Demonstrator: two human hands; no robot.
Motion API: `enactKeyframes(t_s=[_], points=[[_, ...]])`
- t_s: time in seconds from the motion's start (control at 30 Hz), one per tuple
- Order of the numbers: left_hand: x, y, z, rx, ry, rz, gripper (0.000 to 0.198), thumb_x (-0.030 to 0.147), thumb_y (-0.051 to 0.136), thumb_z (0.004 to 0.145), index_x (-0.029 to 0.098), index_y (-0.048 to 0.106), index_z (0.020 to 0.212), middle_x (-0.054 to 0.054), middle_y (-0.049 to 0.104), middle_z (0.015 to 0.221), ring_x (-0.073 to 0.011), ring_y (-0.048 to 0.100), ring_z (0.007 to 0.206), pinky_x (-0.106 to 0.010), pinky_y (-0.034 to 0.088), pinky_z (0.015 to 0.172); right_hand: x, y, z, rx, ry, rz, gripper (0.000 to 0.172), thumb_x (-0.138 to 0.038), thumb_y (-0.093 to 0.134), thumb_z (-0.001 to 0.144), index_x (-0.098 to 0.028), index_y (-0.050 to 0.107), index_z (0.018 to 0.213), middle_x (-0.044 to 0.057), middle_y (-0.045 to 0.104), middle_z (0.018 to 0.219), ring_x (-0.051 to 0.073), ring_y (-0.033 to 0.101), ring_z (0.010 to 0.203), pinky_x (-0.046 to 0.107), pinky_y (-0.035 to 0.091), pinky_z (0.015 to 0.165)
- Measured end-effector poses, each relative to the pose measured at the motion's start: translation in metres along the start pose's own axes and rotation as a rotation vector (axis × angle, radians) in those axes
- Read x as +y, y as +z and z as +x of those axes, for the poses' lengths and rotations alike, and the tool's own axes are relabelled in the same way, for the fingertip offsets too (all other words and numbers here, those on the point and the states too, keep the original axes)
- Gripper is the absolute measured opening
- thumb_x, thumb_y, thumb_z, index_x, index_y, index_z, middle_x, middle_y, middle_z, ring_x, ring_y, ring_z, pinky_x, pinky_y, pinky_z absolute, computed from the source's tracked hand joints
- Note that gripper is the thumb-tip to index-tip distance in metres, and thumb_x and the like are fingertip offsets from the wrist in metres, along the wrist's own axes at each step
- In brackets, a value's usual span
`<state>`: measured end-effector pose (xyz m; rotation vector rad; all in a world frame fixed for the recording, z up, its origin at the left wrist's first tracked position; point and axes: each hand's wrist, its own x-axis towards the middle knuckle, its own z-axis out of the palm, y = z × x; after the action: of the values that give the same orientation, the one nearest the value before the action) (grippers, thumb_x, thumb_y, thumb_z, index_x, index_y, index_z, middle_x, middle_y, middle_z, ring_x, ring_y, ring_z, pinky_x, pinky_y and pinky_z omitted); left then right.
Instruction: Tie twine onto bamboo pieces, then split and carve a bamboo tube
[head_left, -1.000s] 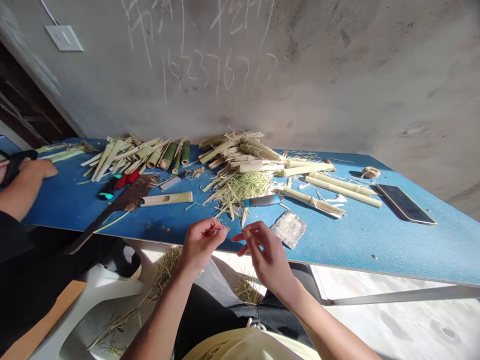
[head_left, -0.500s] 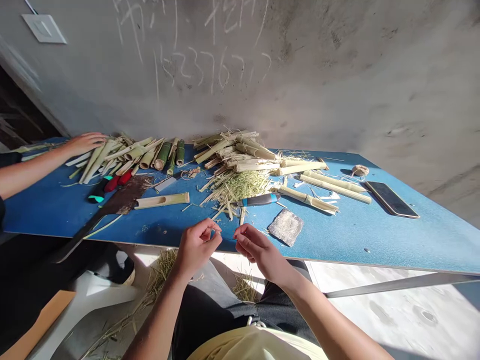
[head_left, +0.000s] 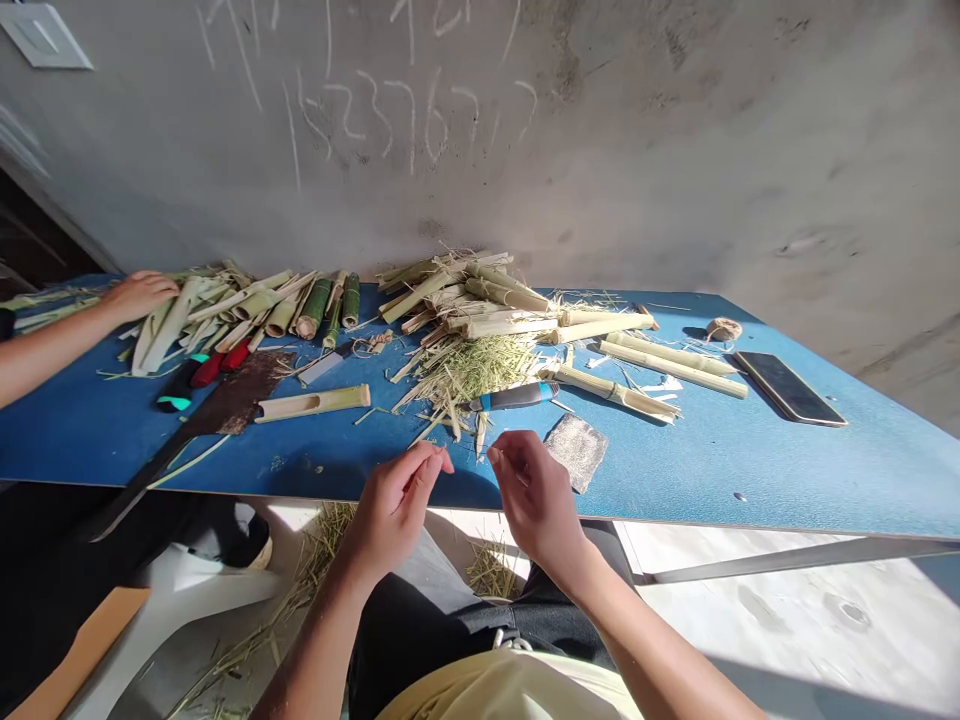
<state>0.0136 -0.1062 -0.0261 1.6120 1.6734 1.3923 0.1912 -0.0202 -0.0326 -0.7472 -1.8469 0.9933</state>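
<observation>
Left hand: the person's left hand (head_left: 391,512) hovers over the near edge of the table, fingers and thumb curled close together; whether they pinch anything fine cannot be told.

Right hand: the person's right hand (head_left: 534,496) hovers apart from the left, its fingers also curled inward; whether it holds anything cannot be told.

Nearest things: a dark grey sheet of sandpaper (head_left: 577,452) lies just beside the right hand. Pale bamboo splinters (head_left: 453,420) lie just beyond the gap between the hands, below a heap of shredded straw-coloured bamboo fibre (head_left: 471,368).

Tools: a knife with a blue-and-grey handle (head_left: 516,396) lies against that heap; a broad, dark, rusty blade (head_left: 229,405) lies farther left.

Table: a long blue tabletop (head_left: 810,470) also bears pale bamboo tubes (head_left: 671,357), a ball of brown twine (head_left: 723,329) and a black smartphone (head_left: 787,388).

Co-worker: another person's hand (head_left: 139,295) rests on a pile of cut bamboo strips (head_left: 225,310) at the far left.
</observation>
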Motion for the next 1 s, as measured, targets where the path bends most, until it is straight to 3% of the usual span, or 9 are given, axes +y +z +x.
enactKeyframes(t_s=[0.1, 0.23, 0.33, 0.43, 0.6, 0.77, 0.87, 1.0], points=[[0.003, 0.000, -0.003, -0.006, -0.005, 0.035, 0.038, 0.046, 0.046, 0.108, 0.019, 0.072, 0.100, -0.001, 0.065, 0.074, -0.0130, 0.048, 0.059, -0.025, 0.037, 0.059, 0.000, 0.008, -0.008, 0.065, -0.108, -0.100, 0.009, -0.030, 0.051, 0.108, -0.022, 0.054, 0.104, 0.001, 0.066, 0.081, 0.014, 0.057, 0.066, 0.027, 0.046, 0.063], [0.006, -0.001, -0.008, 0.011, -0.034, 0.048, 0.042, 0.047, 0.046, 0.108, 0.017, 0.070, 0.090, 0.003, 0.054, 0.064, -0.0114, 0.041, 0.055, -0.025, 0.032, 0.055, -0.005, 0.012, -0.011, 0.093, -0.281, -0.242, 0.006, -0.023, 0.050, 0.108, -0.022, 0.056, 0.108, 0.006, 0.072, 0.088, 0.017, 0.066, 0.074, 0.030, 0.050, 0.068], [0.006, -0.002, -0.010, -0.013, -0.060, 0.040, 0.044, 0.050, 0.047, 0.107, 0.017, 0.070, 0.089, 0.003, 0.054, 0.063, -0.0115, 0.040, 0.054, -0.025, 0.030, 0.053, -0.010, 0.011, -0.012, 0.095, -0.424, -0.390, 0.012, -0.017, 0.048, 0.107, -0.022, 0.058, 0.105, 0.006, 0.072, 0.086, 0.018, 0.063, 0.071, 0.030, 0.047, 0.064], [0.003, -0.001, -0.011, -0.012, -0.076, -0.018, 0.043, 0.051, 0.047, 0.107, 0.018, 0.071, 0.093, -0.001, 0.063, 0.071, -0.0138, 0.051, 0.061, -0.025, 0.037, 0.059, -0.013, 0.011, -0.014, 0.060, -0.515, -0.432, 0.014, -0.014, 0.048, 0.106, -0.021, 0.059, 0.102, 0.005, 0.072, 0.082, 0.017, 0.058, 0.066, 0.030, 0.043, 0.061], [0.001, 0.002, -0.013, 0.017, -0.112, -0.194, 0.033, 0.048, 0.051, 0.105, 0.020, 0.069, 0.105, -0.004, 0.071, 0.089, -0.0172, 0.062, 0.079, -0.025, 0.047, 0.071, -0.013, 0.015, -0.016, -0.042, -0.441, -0.329, 0.011, -0.015, 0.051, 0.104, -0.022, 0.058, 0.100, 0.004, 0.070, 0.080, 0.018, 0.059, 0.072, 0.030, 0.042, 0.062], [-0.001, 0.004, -0.017, 0.151, -0.148, -0.252, 0.034, 0.049, 0.057, 0.102, 0.019, 0.070, 0.094, -0.005, 0.071, 0.090, -0.0193, 0.066, 0.089, -0.027, 0.052, 0.082, -0.016, 0.018, -0.017, -0.088, -0.484, -0.344, 0.012, -0.013, 0.051, 0.103, -0.022, 0.058, 0.097, 0.003, 0.069, 0.078, 0.018, 0.054, 0.069, 0.030, 0.038, 0.062], [-0.009, 0.005, -0.019, 0.245, -0.191, -0.267, 0.039, 0.056, 0.057, 0.101, 0.020, 0.066, 0.090, -0.002, 0.065, 0.082, -0.0163, 0.062, 0.082, -0.024, 0.052, 0.076, -0.018, 0.019, -0.017, -0.165, -0.417, -0.333, 0.010, -0.021, 0.050, 0.106, -0.020, 0.060, 0.106, 0.005, 0.070, 0.082, 0.019, 0.060, 0.072, 0.030, 0.042, 0.065], [-0.020, 0.002, -0.020, 0.299, -0.217, -0.320, 0.048, 0.067, 0.049, 0.102, 0.021, 0.057, 0.090, 0.001, 0.054, 0.079, -0.0123, 0.053, 0.072, -0.020, 0.050, 0.068, -0.018, 0.022, -0.015, -0.289, -0.320, -0.397, 0.027, -0.031, 0.039, 0.113, -0.020, 0.064, 0.118, 0.007, 0.073, 0.088, 0.021, 0.065, 0.079, 0.032, 0.044, 0.069]])
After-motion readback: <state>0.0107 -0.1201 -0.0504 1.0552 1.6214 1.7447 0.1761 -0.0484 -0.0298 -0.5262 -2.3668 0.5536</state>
